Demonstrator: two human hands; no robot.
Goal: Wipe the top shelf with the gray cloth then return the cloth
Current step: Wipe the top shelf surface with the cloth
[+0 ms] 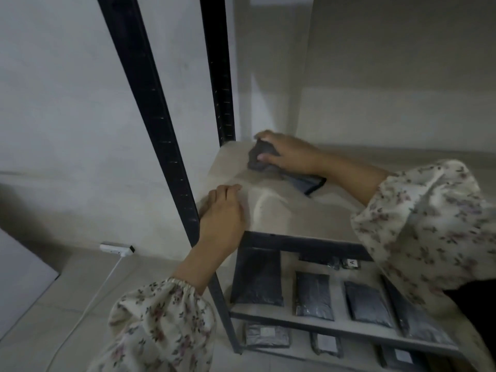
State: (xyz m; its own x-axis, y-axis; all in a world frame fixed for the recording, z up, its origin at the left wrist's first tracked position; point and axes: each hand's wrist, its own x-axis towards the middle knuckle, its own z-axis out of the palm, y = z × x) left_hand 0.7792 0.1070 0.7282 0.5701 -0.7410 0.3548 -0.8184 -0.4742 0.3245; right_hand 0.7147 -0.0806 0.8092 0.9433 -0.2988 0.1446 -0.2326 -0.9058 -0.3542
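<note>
A person in floral long sleeves leans over a black metal shelving unit standing against a pale wall. The top shelf [281, 210] is a light, bare board. The right hand [288, 154] rests near the shelf's back left corner, fingers curled down and gripping a bunched gray cloth [261, 157], which lies pressed against the shelf surface; a flatter tail of the cloth trails out from under the wrist toward the shelf's middle. The left hand [222, 210] lies flat and empty on the shelf's front left corner, fingers together and extended, beside the front black upright post [161, 124]. Below the top shelf, lower shelves hold rows of dark plastic packages [314, 296]. On the floor to the left of the unit sits a white power strip [116, 248] with its cord.
</note>
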